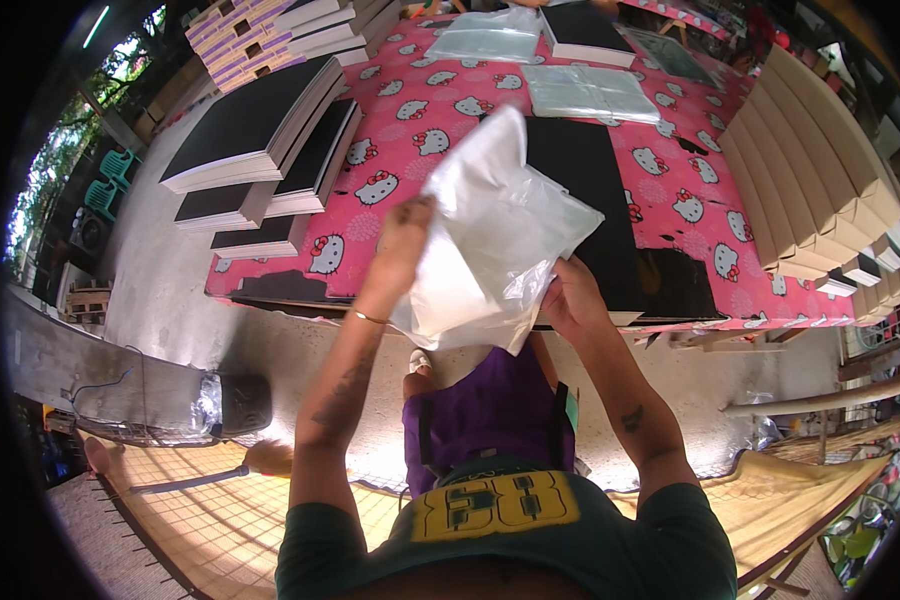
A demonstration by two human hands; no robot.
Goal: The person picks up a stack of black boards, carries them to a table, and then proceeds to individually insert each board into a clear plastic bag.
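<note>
Pink table (395, 140), hands (405, 238) (573, 300) closed on plastic (540, 215)

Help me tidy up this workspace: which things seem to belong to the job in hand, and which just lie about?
Likely in use:
- whitish plastic sheet, held by left hand and right hand
- clear plastic pile
- black-topped stacks
- pink-covered table

Apparently just around:
- broom
- green chairs
- dark container

The tablecloth (395, 152) is pink with red-bowed white cat faces. The plastic sheet (500, 225) is milky white. At ten o'clock, the stacks (255, 120) are black with white sides.
</note>
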